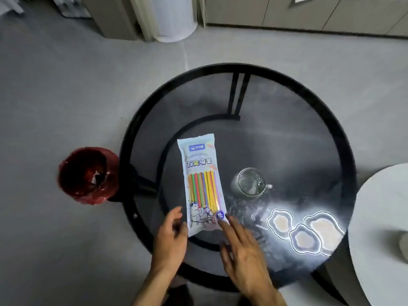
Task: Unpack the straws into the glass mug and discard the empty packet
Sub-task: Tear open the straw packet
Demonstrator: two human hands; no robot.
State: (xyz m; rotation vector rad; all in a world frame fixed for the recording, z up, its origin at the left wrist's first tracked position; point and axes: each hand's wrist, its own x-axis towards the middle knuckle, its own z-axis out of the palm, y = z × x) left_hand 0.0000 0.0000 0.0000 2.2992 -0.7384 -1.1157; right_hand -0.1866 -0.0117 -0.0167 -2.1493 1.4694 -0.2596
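Note:
A long white packet of coloured straws [202, 182] lies flat on the round dark glass table [298, 133], its near end pointing at me. The packet looks sealed, with the straws visible through its window. An empty glass mug [250, 184] stands upright just right of the packet, handle to the right. My left hand [171, 239] hovers at the packet's near left corner, fingers apart. My right hand [240, 246] is at the near right corner, fingertips touching or almost touching the packet's edge. Neither hand grips anything.
A small bin with a red liner [88, 175] stands on the floor left of the table. A white round table [384, 235] overlaps the right edge. Bright lamp reflections [304, 230] show on the glass near my right hand. Cabinets and a white cylinder stand at the far wall.

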